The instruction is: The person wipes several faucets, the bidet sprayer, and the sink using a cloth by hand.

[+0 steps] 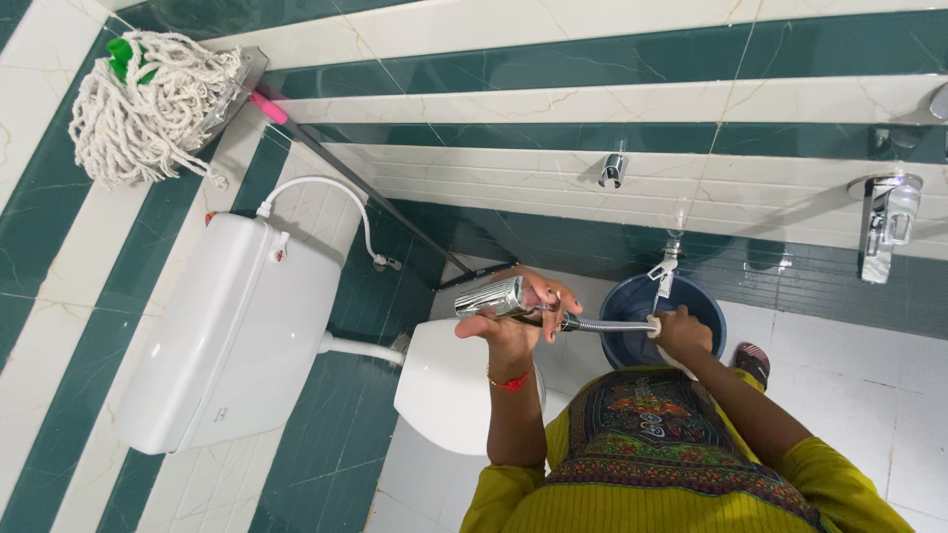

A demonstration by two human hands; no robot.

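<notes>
My left hand (pixel 513 321) is raised over the toilet and grips a chrome hand-sprayer head (pixel 491 298), which lies sideways. A red thread band is on that wrist. A flexible metal hose (pixel 604 325) runs right from the sprayer to my right hand (pixel 681 334). That hand is closed around the hose with a small white piece (pixel 654 327) pressed against it. Both hands are above the edge of a dark blue bucket (pixel 707 308).
A white toilet with its lid (pixel 439 390) down stands below my left hand, and its white cistern (pixel 237 331) is on the green-and-white tiled wall. A string mop (pixel 148 104) leans at top left. Chrome taps (pixel 613 168) (pixel 887 212) stick out of the wall.
</notes>
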